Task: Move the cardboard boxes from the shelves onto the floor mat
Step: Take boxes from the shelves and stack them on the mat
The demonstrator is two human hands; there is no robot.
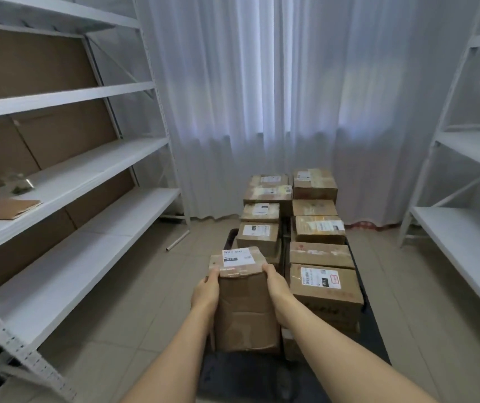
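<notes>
A tall brown cardboard box (246, 303) with a white label on top stands upright over the near left part of the dark floor mat (375, 338). My left hand (205, 292) grips its left side and my right hand (276, 283) grips its right side, fingers curled over the top edges. Whether its base touches the mat is hidden. Several other labelled cardboard boxes (320, 228) sit in two rows on the mat, reaching back toward the curtain.
White metal shelves (67, 181) line the left wall, holding a flat cardboard piece (6, 209) and a small object (21, 184). More white shelves (465, 228) stand on the right. A white curtain (262, 97) hangs behind. A tube (177, 239) lies on the tiled floor.
</notes>
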